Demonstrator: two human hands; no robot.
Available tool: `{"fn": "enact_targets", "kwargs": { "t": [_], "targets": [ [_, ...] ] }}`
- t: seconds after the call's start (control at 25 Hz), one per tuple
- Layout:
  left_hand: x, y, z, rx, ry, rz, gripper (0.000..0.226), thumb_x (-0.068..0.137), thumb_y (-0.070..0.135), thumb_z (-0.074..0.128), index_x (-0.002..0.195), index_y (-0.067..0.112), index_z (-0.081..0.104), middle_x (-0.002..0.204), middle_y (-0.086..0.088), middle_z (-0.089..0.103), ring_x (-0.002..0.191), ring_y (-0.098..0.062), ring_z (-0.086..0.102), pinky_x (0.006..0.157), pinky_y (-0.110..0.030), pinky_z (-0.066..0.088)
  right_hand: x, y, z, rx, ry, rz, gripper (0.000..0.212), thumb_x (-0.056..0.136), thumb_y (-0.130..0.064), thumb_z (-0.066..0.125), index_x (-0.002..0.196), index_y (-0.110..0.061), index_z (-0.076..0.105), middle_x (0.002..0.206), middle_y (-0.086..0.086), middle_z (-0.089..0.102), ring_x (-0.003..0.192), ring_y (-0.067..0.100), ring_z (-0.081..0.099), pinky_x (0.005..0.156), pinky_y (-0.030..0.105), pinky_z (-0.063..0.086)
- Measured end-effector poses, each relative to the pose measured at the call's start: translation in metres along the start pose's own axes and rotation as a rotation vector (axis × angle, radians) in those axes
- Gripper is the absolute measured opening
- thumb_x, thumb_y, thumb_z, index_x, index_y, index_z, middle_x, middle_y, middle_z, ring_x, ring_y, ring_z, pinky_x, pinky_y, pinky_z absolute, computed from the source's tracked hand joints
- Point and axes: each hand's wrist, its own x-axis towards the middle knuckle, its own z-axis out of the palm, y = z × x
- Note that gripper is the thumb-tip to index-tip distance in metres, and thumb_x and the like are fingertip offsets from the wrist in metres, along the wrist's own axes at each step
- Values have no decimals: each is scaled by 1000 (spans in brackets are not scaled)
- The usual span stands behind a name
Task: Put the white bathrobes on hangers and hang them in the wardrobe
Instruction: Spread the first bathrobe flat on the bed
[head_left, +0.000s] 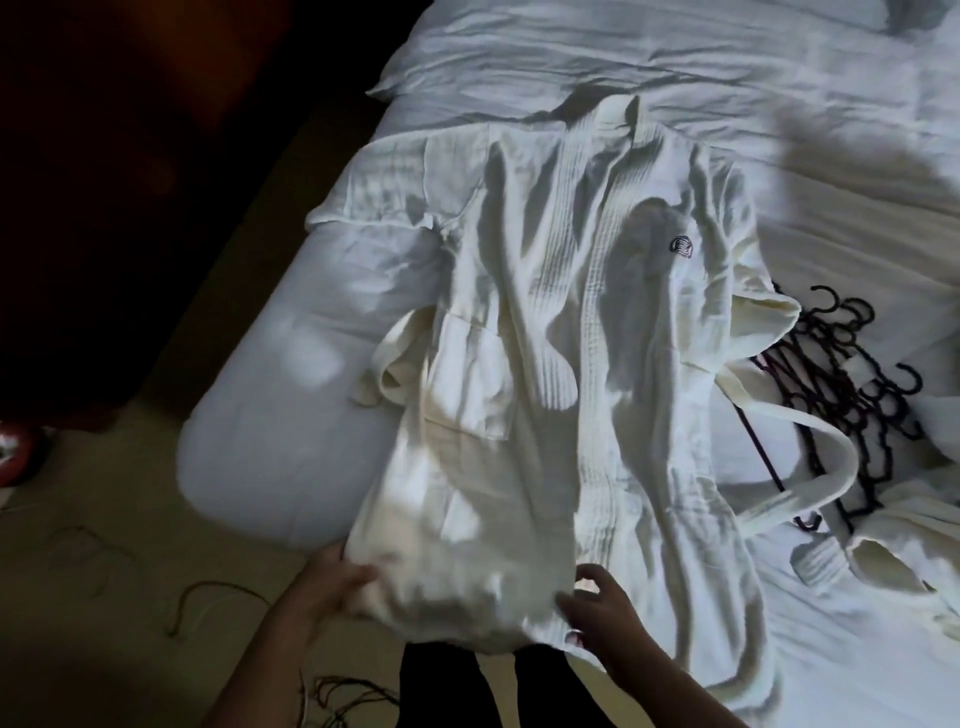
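A white bathrobe (561, 332) lies spread front-up on the bed, collar at the far end, a small dark emblem on its chest. Its lower hem hangs over the bed's near edge. My left hand (332, 582) grips the hem at the left. My right hand (597, 608) rests on the hem to the right with its fingers loosely spread. The robe's belt (810, 467) loops off to the right. A pile of dark hangers (852, 395) lies on the bed right of the robe. Part of a second white robe (904, 540) lies at the right edge.
The bed (291, 395) with white sheets fills most of the view; a pillow (597, 47) lies at the far end. Dark furniture (130, 182) stands at the left. Thin dark hangers or cords (218, 597) lie on the beige floor near my legs.
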Motion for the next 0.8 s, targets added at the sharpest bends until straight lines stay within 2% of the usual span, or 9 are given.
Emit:
{"fn": "enact_targets", "kwargs": {
  "t": [0.12, 0.16, 0.24, 0.36, 0.48, 0.56, 0.68, 0.72, 0.8],
  "targets": [
    [8, -26, -7, 328, 120, -4, 46, 62, 9, 83, 105, 16, 71, 95, -5, 76, 87, -28, 70, 72, -35, 55, 19, 6, -17, -125, 75, -63, 36, 79, 4, 60, 90, -26, 75, 68, -5, 73, 62, 18, 62, 57, 29, 49],
    [6, -27, -9, 468, 157, 8, 37, 61, 12, 80, 96, 21, 69, 90, -3, 74, 84, -26, 68, 69, -33, 52, 19, 0, -19, -141, 41, -51, 37, 71, 0, 61, 93, -26, 76, 68, -7, 73, 65, 17, 64, 57, 29, 50],
    [8, -22, -16, 491, 204, 24, 20, 71, 13, 78, 84, 21, 64, 81, -2, 68, 76, -25, 63, 63, -32, 46, 22, -18, -18, -50, -88, 2, 41, 62, -4, 62, 98, -16, 76, 65, -5, 71, 65, 17, 62, 55, 25, 46],
    [23, 6, -19, 369, 290, 153, 29, 83, 6, 73, 107, 18, 62, 99, -6, 66, 85, -24, 63, 65, -30, 48, 47, -54, -11, 227, -90, 36, 40, 62, -13, 70, 101, -18, 79, 79, 5, 69, 75, 23, 55, 66, 29, 40],
    [52, 52, -13, 212, 356, 252, 50, 85, 0, 71, 130, 15, 55, 115, -10, 65, 99, -32, 65, 77, -35, 52, 76, -90, -1, 411, 26, 2, 17, 80, -12, 75, 97, -13, 78, 83, 11, 72, 71, 26, 59, 62, 27, 42],
    [86, 90, -7, 124, 319, 260, 67, 88, 16, 76, 145, 23, 43, 129, -9, 61, 111, -32, 63, 93, -45, 55, 101, -100, 3, 377, 124, -25, 12, 89, -13, 73, 99, -6, 75, 86, 13, 75, 71, 28, 68, 61, 32, 51],
    [137, 148, 4, 40, 274, 246, 97, 77, 51, 78, 155, 39, 22, 148, -9, 45, 127, -30, 55, 101, -52, 53, 118, -101, 5, 159, 243, -16, 16, 94, -25, 65, 99, -11, 70, 77, 12, 69, 61, 30, 64, 47, 35, 48],
    [151, 163, 7, 104, 296, 219, 96, 75, 60, 75, 154, 43, 24, 146, -9, 43, 127, -33, 52, 102, -50, 52, 119, -99, 5, 94, 271, -11, 14, 97, -26, 61, 99, -13, 67, 75, 11, 65, 59, 28, 60, 43, 30, 43],
    [155, 185, 10, 381, 357, 255, 61, 83, 59, 65, 138, 35, 51, 130, -12, 54, 124, -39, 48, 102, -45, 49, 113, -93, 2, 29, 298, -21, 11, 100, -26, 57, 100, -16, 62, 77, 9, 62, 60, 24, 59, 43, 25, 39]
  ]
}}
